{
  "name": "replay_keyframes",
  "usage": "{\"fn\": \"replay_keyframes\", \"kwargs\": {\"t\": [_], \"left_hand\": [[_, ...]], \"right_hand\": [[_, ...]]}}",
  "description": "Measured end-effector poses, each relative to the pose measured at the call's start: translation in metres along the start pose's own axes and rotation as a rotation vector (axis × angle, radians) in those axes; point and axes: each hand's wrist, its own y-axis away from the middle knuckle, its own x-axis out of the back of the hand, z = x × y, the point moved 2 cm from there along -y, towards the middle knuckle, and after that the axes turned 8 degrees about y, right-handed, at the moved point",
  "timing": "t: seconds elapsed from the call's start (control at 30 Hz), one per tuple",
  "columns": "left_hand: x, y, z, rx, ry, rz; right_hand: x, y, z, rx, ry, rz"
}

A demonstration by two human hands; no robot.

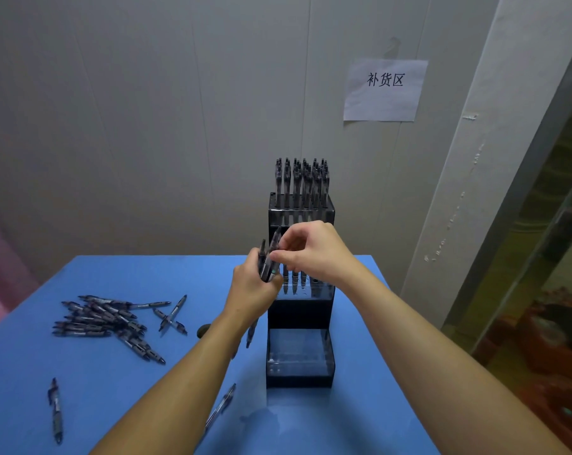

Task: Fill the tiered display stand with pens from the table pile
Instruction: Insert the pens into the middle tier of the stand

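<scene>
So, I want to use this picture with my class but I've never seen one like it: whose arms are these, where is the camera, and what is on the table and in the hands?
There is no machine here. The camera sits on a person's head, looking forward and down, so the two arms are the wearer's own. The left hand holds a small bundle of pens; the right hand pinches one pen from that bundle. Behind the hands stands a black tiered display stand on a blue table. Its top tier is full of pens, the middle tier has some, and the lowest looks empty. A loose pile of pens lies to the left, with a few strays nearer the wearer. A paper sign hangs on the wall.
</scene>
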Motion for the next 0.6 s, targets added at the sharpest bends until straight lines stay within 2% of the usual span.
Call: {"fn": "replay_keyframes", "kwargs": {"t": [0.17, 0.37, 0.47, 0.6], "left_hand": [[0.0, -0.004, 0.006, -0.03, 0.026, 0.026], [0.006, -0.001, -0.006, 0.022, 0.039, 0.015], [0.01, 0.0, -0.014, 0.039, 0.071, 0.057], [0.016, -0.007, -0.014, 0.039, 0.1, 0.118]], "right_hand": [[0.003, 0.003, 0.006, -0.072, -0.203, 0.095], [0.036, -0.004, 0.012, -0.154, -0.67, 0.276], [0.054, -0.009, 0.017, -0.16, -0.608, 0.341], [0.043, -0.016, 0.038, -0.233, -0.239, 0.363]]}}
